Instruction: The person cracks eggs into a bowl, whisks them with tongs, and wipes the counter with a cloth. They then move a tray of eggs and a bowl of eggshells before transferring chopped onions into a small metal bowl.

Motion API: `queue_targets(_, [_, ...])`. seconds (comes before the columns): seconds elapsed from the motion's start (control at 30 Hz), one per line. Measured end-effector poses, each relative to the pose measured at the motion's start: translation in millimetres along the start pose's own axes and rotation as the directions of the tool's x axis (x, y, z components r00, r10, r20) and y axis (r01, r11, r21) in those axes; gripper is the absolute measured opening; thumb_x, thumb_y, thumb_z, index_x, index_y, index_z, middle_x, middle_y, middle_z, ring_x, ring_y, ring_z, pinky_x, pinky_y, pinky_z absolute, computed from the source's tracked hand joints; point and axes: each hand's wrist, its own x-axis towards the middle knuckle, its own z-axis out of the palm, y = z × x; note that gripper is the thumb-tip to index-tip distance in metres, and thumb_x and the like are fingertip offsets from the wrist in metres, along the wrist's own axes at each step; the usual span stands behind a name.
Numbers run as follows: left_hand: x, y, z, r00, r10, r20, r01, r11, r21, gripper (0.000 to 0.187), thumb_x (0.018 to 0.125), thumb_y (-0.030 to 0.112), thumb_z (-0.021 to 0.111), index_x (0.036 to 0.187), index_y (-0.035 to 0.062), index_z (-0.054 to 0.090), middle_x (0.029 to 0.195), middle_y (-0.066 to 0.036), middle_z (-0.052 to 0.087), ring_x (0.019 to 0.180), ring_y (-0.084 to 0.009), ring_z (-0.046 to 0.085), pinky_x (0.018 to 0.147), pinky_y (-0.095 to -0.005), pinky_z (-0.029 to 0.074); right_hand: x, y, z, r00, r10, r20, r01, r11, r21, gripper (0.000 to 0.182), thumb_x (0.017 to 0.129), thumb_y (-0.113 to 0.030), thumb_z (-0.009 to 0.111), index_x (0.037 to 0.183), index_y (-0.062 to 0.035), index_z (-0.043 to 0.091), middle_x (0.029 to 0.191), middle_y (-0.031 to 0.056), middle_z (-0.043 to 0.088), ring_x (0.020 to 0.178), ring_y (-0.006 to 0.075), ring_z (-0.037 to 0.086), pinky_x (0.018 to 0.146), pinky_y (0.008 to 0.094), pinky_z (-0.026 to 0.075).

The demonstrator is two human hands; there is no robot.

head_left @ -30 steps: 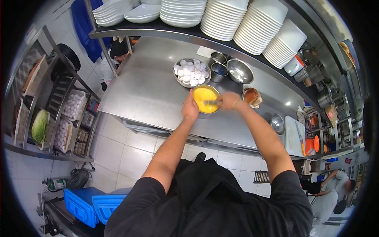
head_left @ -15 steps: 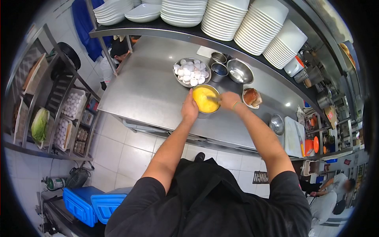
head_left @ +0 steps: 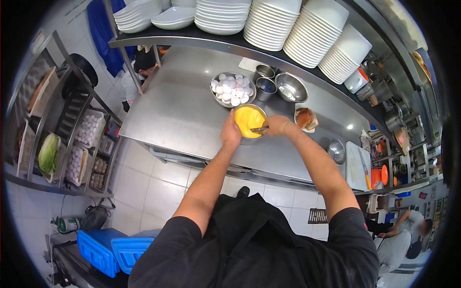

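you had your left hand [head_left: 230, 133] clamped on the near-left rim of the bowl [head_left: 249, 123] and your right hand [head_left: 276, 125] gripping the fork [head_left: 259, 129]; brisk, shallow strokes looked best.

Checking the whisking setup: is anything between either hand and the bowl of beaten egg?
Nothing visible. The left hand already rests against the near-left rim of the bowl of beaten egg, and the right hand holds a utensil over its right rim, tip in the yellow mix. The bowl of white eggs sits behind it, apart.
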Motion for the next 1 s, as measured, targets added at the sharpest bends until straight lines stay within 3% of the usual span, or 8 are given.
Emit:
queue_targets(0.3, [-2, 6, -6, 0.993, -0.087, 0.079, 0.089, 0.996, -0.014, 0.055, 0.105, 0.015, 0.048, 0.16, 0.0201, 0.046, 0.15, -0.012, 0.061, 0.129, -0.0371, 0.062, 0.108, -0.049, 0.051, 5, 3, -2, 0.984, 0.159, -0.076, -0.152, 0.984, 0.095, 0.037, 0.091, -0.034, 0.068, 0.125, -0.0246, 0.078, 0.113, 0.0129, 0.078, 0.106, 0.0348, 0.074, 0.093, 0.0471, 0.058])
queue_targets(0.4, [-2, 5, -4, 1.0, -0.004, 0.006, 0.004, 1.0, 0.0, 0.055, 0.105, 0.015, 0.047, 0.16, 0.0202, 0.045, 0.149, -0.013, 0.062, 0.127, -0.0375, 0.064, 0.106, -0.0496, 0.052, -1, -3, -3, 0.997, -0.025, 0.074, 0.025, 1.0, -0.007, 0.036, 0.091, -0.035, 0.069, 0.123, -0.0226, 0.079, 0.112, 0.0132, 0.078, 0.106, 0.0351, 0.074, 0.093, 0.0467, 0.058])
queue_targets(0.5, [-3, 2, -4, 0.997, -0.049, 0.053, 0.05, 0.999, -0.016, 0.055, 0.105, 0.016, 0.048, 0.16, 0.0209, 0.045, 0.148, -0.012, 0.062, 0.128, -0.0366, 0.063, 0.107, -0.0496, 0.051, 9, 3, 0, 0.98, 0.172, -0.102, -0.164, 0.983, 0.088, 0.036, 0.091, -0.038, 0.07, 0.12, -0.0203, 0.08, 0.112, 0.0138, 0.078, 0.105, 0.035, 0.074, 0.093, 0.0466, 0.058])
queue_targets(0.6, [-1, -2, -1, 0.999, 0.037, -0.018, -0.038, 0.999, -0.029, 0.055, 0.105, 0.017, 0.048, 0.16, 0.0216, 0.044, 0.147, -0.012, 0.063, 0.126, -0.0371, 0.064, 0.105, -0.0506, 0.052, 3, 1, -2, 0.997, -0.024, 0.074, 0.023, 0.999, 0.022, 0.034, 0.092, -0.039, 0.07, 0.116, -0.018, 0.08, 0.112, 0.0141, 0.078, 0.106, 0.0355, 0.074, 0.092, 0.0475, 0.058])
queue_targets(0.7, [-2, 1, -2, 0.997, -0.055, 0.055, 0.056, 0.998, -0.014, 0.056, 0.105, 0.017, 0.049, 0.16, 0.0216, 0.045, 0.148, -0.012, 0.063, 0.126, -0.0371, 0.064, 0.106, -0.0502, 0.052, 9, 3, -1, 0.98, 0.182, -0.08, -0.175, 0.98, 0.091, 0.035, 0.091, -0.04, 0.071, 0.115, -0.0166, 0.08, 0.111, 0.0146, 0.078, 0.105, 0.0353, 0.074, 0.092, 0.0469, 0.058])
queue_targets(0.8, [-2, 2, -3, 0.999, -0.033, 0.028, 0.032, 0.999, 0.02, 0.056, 0.104, 0.016, 0.049, 0.16, 0.0211, 0.045, 0.147, -0.013, 0.063, 0.123, -0.0378, 0.065, 0.105, -0.051, 0.052, 2, 2, -4, 0.994, -0.079, 0.078, 0.077, 0.997, 0.023, 0.033, 0.091, -0.04, 0.072, 0.112, -0.0152, 0.081, 0.111, 0.0145, 0.078, 0.105, 0.0356, 0.074, 0.091, 0.0477, 0.059])
queue_targets(0.9, [-2, 2, -2, 0.998, -0.035, 0.044, 0.035, 0.999, -0.01, 0.056, 0.105, 0.015, 0.048, 0.16, 0.0211, 0.045, 0.146, -0.012, 0.063, 0.124, -0.0379, 0.065, 0.105, -0.0509, 0.052, 11, 0, 0, 0.979, 0.18, -0.092, -0.179, 0.984, 0.017, 0.034, 0.091, -0.04, 0.072, 0.112, -0.0154, 0.081, 0.11, 0.0142, 0.079, 0.105, 0.0345, 0.075, 0.092, 0.0477, 0.059])
queue_targets(1.0, [-2, 3, -4, 1.0, -0.015, 0.026, 0.015, 1.0, -0.022, 0.055, 0.105, 0.016, 0.047, 0.16, 0.0208, 0.045, 0.147, -0.013, 0.063, 0.124, -0.0388, 0.065, 0.105, -0.0513, 0.052, 1, -12, -15, 0.995, 0.046, 0.092, -0.041, 0.997, -0.061, 0.035, 0.091, -0.032, 0.068, 0.112, -0.0059, 0.079, 0.117, 0.0212, 0.076, 0.111, 0.0368, 0.074, 0.094, 0.0469, 0.059])
